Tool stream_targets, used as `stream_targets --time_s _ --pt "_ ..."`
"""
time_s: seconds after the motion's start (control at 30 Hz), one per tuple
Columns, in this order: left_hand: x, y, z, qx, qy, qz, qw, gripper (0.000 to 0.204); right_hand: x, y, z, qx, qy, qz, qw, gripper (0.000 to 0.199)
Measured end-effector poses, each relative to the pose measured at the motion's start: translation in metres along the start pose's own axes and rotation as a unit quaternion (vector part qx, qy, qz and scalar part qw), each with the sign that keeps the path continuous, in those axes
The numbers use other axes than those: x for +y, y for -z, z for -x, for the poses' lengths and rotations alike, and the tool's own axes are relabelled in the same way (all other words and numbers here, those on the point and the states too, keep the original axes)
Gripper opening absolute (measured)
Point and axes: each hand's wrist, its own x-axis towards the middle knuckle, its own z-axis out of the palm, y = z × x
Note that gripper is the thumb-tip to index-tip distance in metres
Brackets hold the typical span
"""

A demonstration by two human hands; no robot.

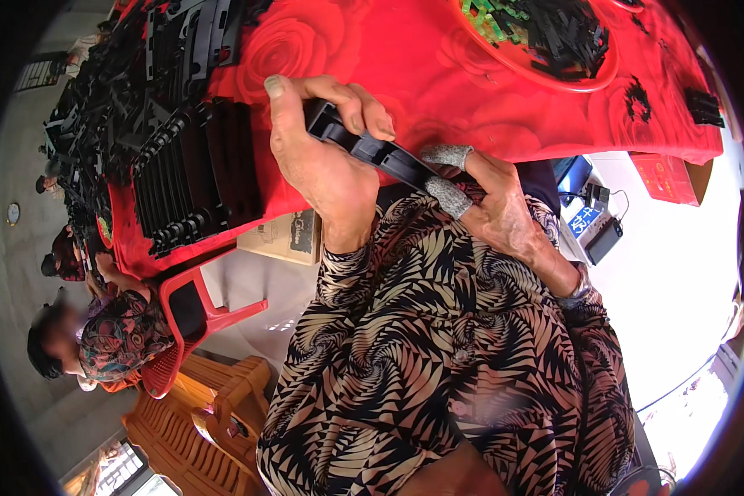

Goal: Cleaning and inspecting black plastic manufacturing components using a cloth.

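A long black plastic part (370,149) with hollows along its side slants between my two hands, over the table's near edge. My left hand (322,157) grips its upper left end, fingers curled over it and thumb pointing up. At its lower right end, my right hand (500,202) pinches it between thumb and finger, both wrapped in grey fabric tips. Left of my left hand, a row of similar black parts (186,178) lies stacked side by side on the red cloth.
A red rose-patterned cloth covers the table (413,50). A red basin (591,81) holds small black and green pieces. Black parts are heaped at the far left. A red chair (192,331), a cardboard box (283,236) and a seated person (124,326) are leftward. A phone (604,241) lies at right.
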Motion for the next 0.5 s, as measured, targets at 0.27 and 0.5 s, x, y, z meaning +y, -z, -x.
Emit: stream_targets --time_s 0.27,0.5 --pt "-0.008 0.003 -0.002 -0.023 0.027 0.015 0.999 0.052 0.011 -0.007 0.001 -0.018 0.026 0.015 0.999 0.040" --pt "-0.013 0.011 -0.005 -0.022 0.037 -0.005 0.999 0.050 0.007 -0.011 0.003 -0.025 -0.012 -0.034 0.999 0.035"
